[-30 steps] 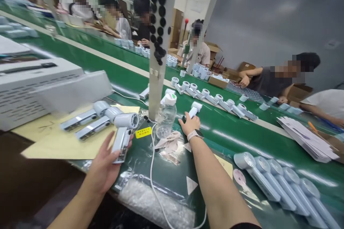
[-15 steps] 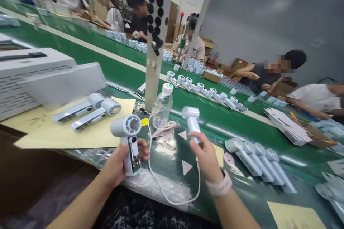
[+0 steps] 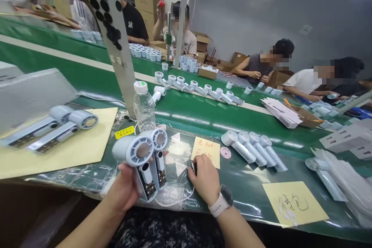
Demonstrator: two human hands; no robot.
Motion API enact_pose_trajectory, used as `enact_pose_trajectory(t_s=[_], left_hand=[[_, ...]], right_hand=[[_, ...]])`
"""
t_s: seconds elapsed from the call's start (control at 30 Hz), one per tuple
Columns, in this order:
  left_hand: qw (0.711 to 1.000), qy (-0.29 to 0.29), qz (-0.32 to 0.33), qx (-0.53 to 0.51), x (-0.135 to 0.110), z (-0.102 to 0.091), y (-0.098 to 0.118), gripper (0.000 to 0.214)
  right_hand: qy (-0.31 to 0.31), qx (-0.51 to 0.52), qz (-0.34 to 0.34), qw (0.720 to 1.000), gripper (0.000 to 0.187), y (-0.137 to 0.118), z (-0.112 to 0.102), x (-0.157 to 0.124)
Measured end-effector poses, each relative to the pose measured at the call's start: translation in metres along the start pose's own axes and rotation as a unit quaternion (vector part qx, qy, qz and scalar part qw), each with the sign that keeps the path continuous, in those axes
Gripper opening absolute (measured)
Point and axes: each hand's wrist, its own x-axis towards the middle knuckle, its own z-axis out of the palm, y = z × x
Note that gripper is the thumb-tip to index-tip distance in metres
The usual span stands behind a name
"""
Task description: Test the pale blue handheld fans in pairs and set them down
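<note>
Head view: left hand (image 3: pixel 126 188) wraps its fingers round two pale-blue fans (image 3: pixel 147 181), right hand (image 3: pixel 205 178), fingers curled in, pinches the white cable's dark end (image 3: pixel 194 167)

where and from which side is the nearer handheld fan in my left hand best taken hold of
Probably by its rounded barrel head, from above. The nearer handheld fan stands with that smooth head on top, clear of the left hand around its handle; the handle's front shows a bare circuit board, and the second fan crowds its right.
</note>
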Motion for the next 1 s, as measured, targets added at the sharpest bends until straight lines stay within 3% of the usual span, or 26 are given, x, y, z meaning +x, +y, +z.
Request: enact_pose_trajectory(t_s=[0.1, 0.17, 0.23, 0.3, 0.33, 0.4, 0.53, 0.67, 0.87, 1.0], left_hand=[[0.999, -0.022, -0.006, 0.025, -0.006, 0.012, 0.019, 0.064], [0.999, -0.038, -0.001, 0.035, -0.007, 0.024, 0.031, 0.067], [0.998, -0.047, 0.019, 0.044, -0.005, 0.033, 0.038, 0.069], [0.997, -0.049, 0.038, 0.046, -0.001, 0.040, 0.037, 0.067], [0.997, -0.054, 0.044, 0.040, 0.001, 0.043, 0.035, 0.066], [0.997, -0.070, 0.036, 0.018, 0.005, 0.049, 0.029, 0.066], [0.996, -0.086, -0.006, -0.036, 0.010, 0.063, 0.019, 0.066], [0.994, -0.073, -0.032, -0.076, 0.011, 0.069, 0.021, 0.062], [0.997, -0.054, 0.003, -0.062, 0.007, 0.061, 0.025, 0.065], [0.998, -0.032, 0.038, -0.028, 0.005, 0.056, 0.024, 0.067]], right_hand=[[-0.046, 0.035, -0.017, 0.998, 0.013, -0.011, 0.008, 0.000], [-0.133, 0.110, -0.026, 0.985, 0.007, -0.023, 0.005, -0.009], [-0.247, 0.236, -0.008, 0.940, 0.004, -0.034, 0.000, -0.022], [-0.317, 0.361, 0.041, 0.876, 0.008, -0.043, -0.002, -0.034], [-0.324, 0.402, 0.069, 0.854, 0.010, -0.046, -0.001, -0.038], [-0.301, 0.435, 0.100, 0.843, 0.017, -0.053, 0.001, -0.045], [-0.233, 0.405, 0.055, 0.882, 0.024, -0.061, -0.002, -0.048], [-0.215, 0.354, 0.002, 0.910, 0.026, -0.065, -0.008, -0.047], [-0.227, 0.394, 0.025, 0.890, 0.031, -0.068, 0.006, -0.052], [-0.210, 0.426, 0.086, 0.876, 0.042, -0.069, 0.024, -0.059]])
